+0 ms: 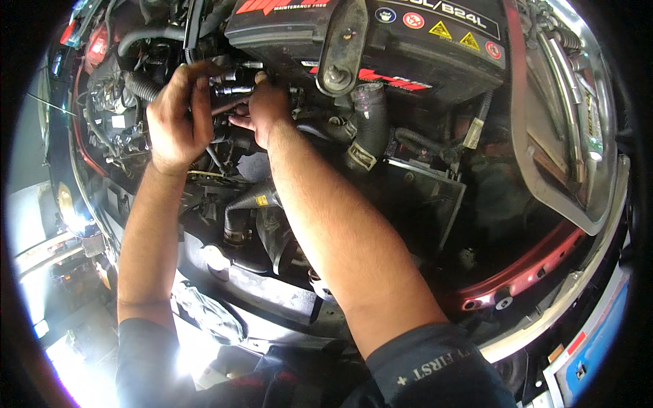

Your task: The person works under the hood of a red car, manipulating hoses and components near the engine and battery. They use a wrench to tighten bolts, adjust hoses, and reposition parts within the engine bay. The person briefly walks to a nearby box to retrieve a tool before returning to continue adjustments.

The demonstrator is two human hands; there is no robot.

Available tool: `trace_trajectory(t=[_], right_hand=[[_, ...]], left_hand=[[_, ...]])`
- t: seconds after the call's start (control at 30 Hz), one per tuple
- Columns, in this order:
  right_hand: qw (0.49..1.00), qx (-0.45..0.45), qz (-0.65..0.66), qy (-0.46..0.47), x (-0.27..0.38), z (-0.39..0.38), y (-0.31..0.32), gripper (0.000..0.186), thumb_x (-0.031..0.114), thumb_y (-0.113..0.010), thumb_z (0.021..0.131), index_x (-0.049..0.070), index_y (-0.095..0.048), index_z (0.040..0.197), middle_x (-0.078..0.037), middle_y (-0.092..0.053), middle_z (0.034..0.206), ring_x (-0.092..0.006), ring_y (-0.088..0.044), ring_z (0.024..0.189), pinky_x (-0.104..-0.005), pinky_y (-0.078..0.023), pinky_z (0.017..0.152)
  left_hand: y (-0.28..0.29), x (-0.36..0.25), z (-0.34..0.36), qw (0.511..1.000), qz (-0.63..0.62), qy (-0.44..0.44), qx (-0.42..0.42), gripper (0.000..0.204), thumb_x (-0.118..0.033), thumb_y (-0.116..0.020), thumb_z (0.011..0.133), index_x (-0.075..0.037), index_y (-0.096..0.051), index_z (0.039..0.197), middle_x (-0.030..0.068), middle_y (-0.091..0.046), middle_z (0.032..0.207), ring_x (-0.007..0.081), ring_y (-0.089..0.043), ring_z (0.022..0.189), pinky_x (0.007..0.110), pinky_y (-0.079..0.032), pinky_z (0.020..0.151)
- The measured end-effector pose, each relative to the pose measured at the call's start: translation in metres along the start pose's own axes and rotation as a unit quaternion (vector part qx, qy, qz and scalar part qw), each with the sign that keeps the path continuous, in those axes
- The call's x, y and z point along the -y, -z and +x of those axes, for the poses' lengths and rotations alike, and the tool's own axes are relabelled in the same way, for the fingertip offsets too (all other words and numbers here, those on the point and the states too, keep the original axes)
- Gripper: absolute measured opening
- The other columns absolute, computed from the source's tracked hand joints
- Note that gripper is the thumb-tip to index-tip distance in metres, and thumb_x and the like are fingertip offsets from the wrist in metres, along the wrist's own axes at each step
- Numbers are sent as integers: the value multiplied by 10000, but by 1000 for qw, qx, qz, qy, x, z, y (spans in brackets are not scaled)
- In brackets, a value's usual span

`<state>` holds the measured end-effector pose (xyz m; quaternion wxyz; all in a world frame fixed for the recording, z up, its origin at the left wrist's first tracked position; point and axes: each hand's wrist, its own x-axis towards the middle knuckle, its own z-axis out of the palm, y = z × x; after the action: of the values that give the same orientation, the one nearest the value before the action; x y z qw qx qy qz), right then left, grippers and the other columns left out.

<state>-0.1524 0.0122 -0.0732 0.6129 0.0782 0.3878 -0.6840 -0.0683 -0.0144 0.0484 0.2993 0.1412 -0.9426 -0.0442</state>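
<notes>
Head view, engine bay of a car (490, 197): left hand (178, 122), raised at the upper left, palm side partly toward the camera; fingers bent forward and inward, thumb standing apart from them, grip partly closed; fingertips lost in shadow among dark parts, so whether they hold anything cannot be told; right hand (269, 109), just beside it on the right, fingers curled in more tightly, thumb pointing forward; its fingers lie next to a chrome cylindrical piece (235, 90), which sits between the two hands; whether they close on it or only touch it cannot be told.

Surroundings: black-cased battery (435, 58), above and right of the right hand; grey metal bracket (345, 41), in front of the battery, bolt at its lower end; thick black hose (371, 119), right of the right hand, with a metal clamp (362, 155); ribbed hose (143, 86), just left of the left hand.
</notes>
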Motion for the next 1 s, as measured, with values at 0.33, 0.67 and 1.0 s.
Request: trace_trajectory(t=[0.33, 0.67, 1.0], right_hand=[[999, 5, 31, 27, -3, 0, 2, 309, 337, -401, 1004, 55, -476, 1104, -82, -508, 893, -177, -522, 653, -392, -603, 614], [930, -97, -306, 178, -10, 1, 9, 476, 275, -570, 934, -49, -446, 1260, -297, -571, 1203, -404, -585, 1124, -445, -447, 985], [994, -82, -63, 21, -19, 16, 9, 460, 480, -429, 971, 61, -473, 1155, -158, -648, 840, -193, -570, 604, -344, -483, 470]], left_hand=[[6, 1, 5, 986, -97, 100, 87, 169, -82, -557, 951, 17, -620, 1072, 97, -678, 870, 139, -627, 746, 273, -495, 704], [57, 17, 15, 953, 108, 189, 212, 259, -201, -548, 965, 0, -632, 1106, 156, -684, 992, 256, -658, 948, 338, -486, 840], [32, 50, 32, 893, 317, 3, 319, 407, -228, -676, 815, -5, -605, 1148, 186, -558, 1232, 346, -500, 1186, 472, -362, 995]])
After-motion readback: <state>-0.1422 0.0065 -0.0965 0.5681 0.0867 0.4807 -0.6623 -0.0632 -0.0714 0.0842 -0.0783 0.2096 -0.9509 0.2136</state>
